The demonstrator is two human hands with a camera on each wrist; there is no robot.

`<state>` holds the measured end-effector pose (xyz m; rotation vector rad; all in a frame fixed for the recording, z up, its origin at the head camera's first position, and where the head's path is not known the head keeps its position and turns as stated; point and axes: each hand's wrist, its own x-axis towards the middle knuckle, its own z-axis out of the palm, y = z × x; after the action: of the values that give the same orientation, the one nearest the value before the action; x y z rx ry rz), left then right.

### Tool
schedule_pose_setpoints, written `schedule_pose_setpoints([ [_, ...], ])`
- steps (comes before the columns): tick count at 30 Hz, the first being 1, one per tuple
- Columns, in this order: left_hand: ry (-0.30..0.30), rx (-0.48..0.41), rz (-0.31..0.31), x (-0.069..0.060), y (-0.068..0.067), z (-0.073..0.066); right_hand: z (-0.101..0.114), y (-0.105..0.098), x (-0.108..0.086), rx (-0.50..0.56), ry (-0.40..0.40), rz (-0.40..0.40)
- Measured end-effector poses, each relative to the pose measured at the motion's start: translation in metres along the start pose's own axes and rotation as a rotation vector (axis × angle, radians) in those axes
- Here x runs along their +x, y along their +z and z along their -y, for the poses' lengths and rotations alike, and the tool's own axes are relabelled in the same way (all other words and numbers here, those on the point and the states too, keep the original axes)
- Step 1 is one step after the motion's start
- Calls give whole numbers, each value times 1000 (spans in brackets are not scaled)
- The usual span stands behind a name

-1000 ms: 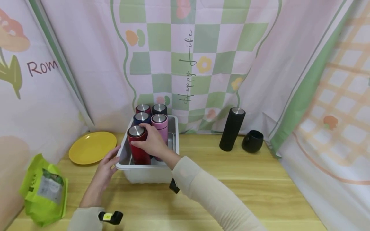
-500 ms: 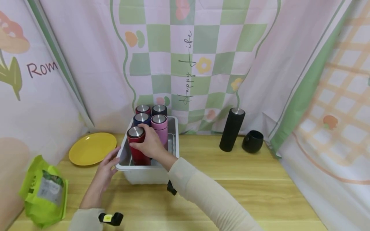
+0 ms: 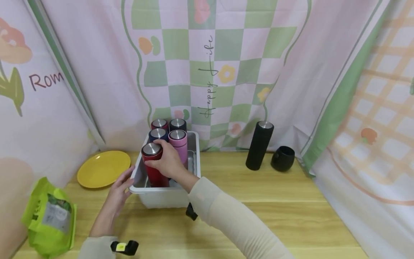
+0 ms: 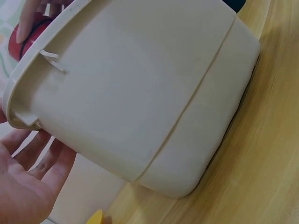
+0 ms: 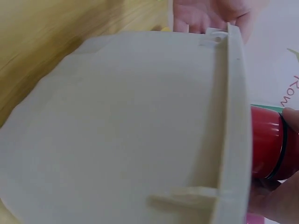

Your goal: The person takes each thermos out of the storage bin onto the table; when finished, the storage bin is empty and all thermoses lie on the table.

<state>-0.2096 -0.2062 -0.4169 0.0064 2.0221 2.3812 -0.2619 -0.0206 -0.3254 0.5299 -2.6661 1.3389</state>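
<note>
My right hand grips a red vacuum flask with a steel-topped lid, thumb and fingers around its upper part. The flask stands slightly tilted in the near left part of a pale plastic bin; its base is hidden. My left hand touches the bin's near left corner, fingers extended along the outside below the rim, as the left wrist view shows. Behind the held flask stand a navy flask, a pink flask, another red flask and a black flask.
A tall black flask and a black cup stand at the right back of the wooden table. At the left lie a yellow plate and a green bag. A printed curtain hangs behind.
My right hand and the red flask have hardly moved; the hand shifted slightly left at first. My left hand keeps its place at the bin's corner. The head view tilts up slightly.
</note>
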Motion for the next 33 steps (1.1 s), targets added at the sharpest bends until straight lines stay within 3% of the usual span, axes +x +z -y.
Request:
schedule_pose_setpoints([
  [12,31,-25,1,-2,1,2,14,-20,-2,55,-53,-36],
  [25,56,-58,15,-2,1,1,38,-64,-2,112,-102,-75],
  [33,54,-49,24,-2,0,2,49,-84,0,147,-72,-118],
])
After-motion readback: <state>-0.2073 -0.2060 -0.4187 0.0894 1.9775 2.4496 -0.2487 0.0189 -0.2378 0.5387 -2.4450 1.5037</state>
